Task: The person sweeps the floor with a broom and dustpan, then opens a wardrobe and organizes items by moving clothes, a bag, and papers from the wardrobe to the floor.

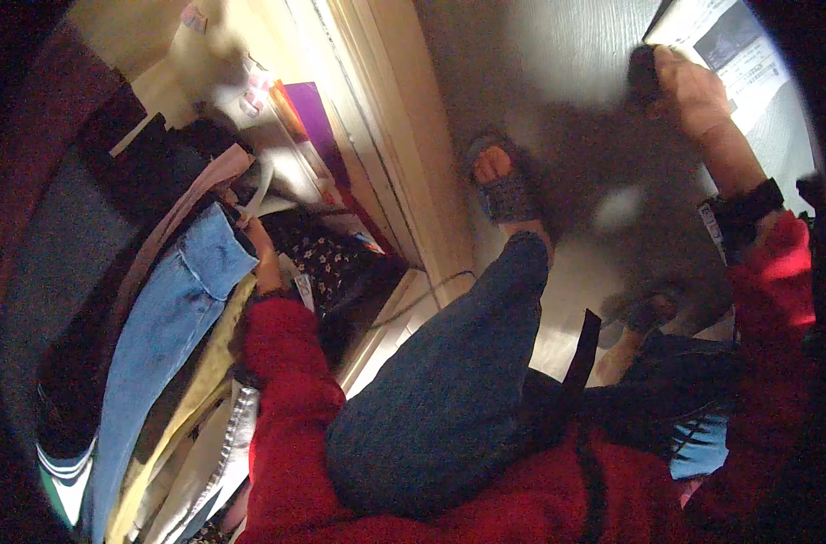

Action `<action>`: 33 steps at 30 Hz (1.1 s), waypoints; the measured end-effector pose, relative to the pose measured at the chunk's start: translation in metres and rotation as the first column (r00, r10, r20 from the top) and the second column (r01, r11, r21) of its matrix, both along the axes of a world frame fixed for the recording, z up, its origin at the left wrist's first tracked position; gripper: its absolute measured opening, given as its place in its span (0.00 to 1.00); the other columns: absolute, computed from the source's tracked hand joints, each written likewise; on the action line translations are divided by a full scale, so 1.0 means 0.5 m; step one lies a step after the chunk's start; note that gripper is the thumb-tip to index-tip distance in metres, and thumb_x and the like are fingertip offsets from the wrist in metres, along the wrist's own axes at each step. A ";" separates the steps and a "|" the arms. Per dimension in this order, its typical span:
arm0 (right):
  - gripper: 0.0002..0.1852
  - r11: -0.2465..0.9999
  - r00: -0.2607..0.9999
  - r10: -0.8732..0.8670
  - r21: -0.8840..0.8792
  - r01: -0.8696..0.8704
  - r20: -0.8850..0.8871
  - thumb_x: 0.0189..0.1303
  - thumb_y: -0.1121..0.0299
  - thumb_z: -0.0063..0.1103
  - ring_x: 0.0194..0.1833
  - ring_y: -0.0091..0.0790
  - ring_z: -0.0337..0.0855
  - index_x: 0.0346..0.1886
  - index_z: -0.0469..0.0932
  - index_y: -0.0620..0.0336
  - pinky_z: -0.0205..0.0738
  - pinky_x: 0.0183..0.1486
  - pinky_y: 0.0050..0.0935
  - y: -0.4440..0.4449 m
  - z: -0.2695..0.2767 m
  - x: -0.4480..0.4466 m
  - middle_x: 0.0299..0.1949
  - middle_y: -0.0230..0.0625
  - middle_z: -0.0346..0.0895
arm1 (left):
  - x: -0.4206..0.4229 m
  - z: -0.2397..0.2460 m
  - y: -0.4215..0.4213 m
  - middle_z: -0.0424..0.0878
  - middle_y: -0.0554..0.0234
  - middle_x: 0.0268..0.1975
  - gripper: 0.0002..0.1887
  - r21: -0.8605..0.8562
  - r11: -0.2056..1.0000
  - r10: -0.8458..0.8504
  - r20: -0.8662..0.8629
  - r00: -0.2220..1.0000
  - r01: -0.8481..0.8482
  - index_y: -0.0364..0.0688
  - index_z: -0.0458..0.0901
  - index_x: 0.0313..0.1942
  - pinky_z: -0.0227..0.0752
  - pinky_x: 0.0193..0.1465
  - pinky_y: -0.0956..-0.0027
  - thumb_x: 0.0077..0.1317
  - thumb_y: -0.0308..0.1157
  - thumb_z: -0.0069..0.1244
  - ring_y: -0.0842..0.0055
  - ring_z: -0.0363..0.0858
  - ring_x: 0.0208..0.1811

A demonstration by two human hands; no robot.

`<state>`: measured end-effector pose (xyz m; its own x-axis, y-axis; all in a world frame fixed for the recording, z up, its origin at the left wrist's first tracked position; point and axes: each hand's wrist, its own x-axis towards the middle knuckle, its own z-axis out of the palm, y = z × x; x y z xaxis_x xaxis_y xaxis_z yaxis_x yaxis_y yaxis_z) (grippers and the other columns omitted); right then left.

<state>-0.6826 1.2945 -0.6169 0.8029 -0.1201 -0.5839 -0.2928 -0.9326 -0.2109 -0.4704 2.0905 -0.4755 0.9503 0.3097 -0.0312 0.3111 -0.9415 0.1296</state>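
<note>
My left hand (268, 262) reaches in among hanging clothes, beside the cuff of a light-blue denim sleeve (174, 292). A pale strap-like strip (262, 187) and a dusty-pink garment (181, 204) are close to its fingertips. Its fingers are partly hidden, so its grip is unclear. Dark floral fabric (324, 262) lies just to its right. My right hand (692, 88) is extended to the upper right, its fingers bent beside a dark rounded shape (644, 71). Whether it holds that shape I cannot tell. White printed sheets or packaging (746, 61) are near this hand.
A yellow garment (202, 401) and a silvery-white one (229, 442) hang along the left. A pale wooden frame (413, 129) runs between the clothes and the grey floor (555, 41). My sandalled foot (501, 177) is beside the frame. A thin cord (426, 296) crosses its base.
</note>
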 end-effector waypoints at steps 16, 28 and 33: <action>0.32 0.996 0.994 -0.064 -0.061 0.059 -0.093 0.44 0.57 0.76 0.52 0.40 0.83 0.51 0.73 0.58 0.79 0.51 0.35 0.078 0.006 0.028 0.49 0.40 0.81 | -0.173 0.174 -0.880 0.74 0.68 0.32 0.04 -0.753 0.438 -0.380 0.340 0.860 0.491 0.40 0.71 0.33 0.67 0.39 0.75 0.68 0.25 0.47 0.81 0.72 0.32; 0.29 0.988 0.990 -0.140 -0.068 0.142 0.037 0.45 0.57 0.75 0.50 0.43 0.83 0.48 0.75 0.60 0.78 0.51 0.38 0.065 0.043 0.020 0.48 0.44 0.82 | -0.258 -0.186 -0.975 0.78 0.62 0.41 0.07 -0.952 0.267 -0.512 -0.271 0.815 -0.149 0.40 0.74 0.37 0.73 0.46 0.74 0.61 0.24 0.55 0.78 0.78 0.37; 0.17 0.989 0.988 -0.146 0.017 0.145 0.052 0.58 0.64 0.58 0.47 0.45 0.84 0.48 0.77 0.61 0.78 0.48 0.42 0.060 0.070 0.004 0.42 0.45 0.84 | -0.271 -0.227 -0.976 0.77 0.56 0.49 0.19 -0.912 0.395 -0.544 -0.133 0.829 0.112 0.39 0.67 0.47 0.76 0.47 0.68 0.59 0.24 0.58 0.72 0.82 0.42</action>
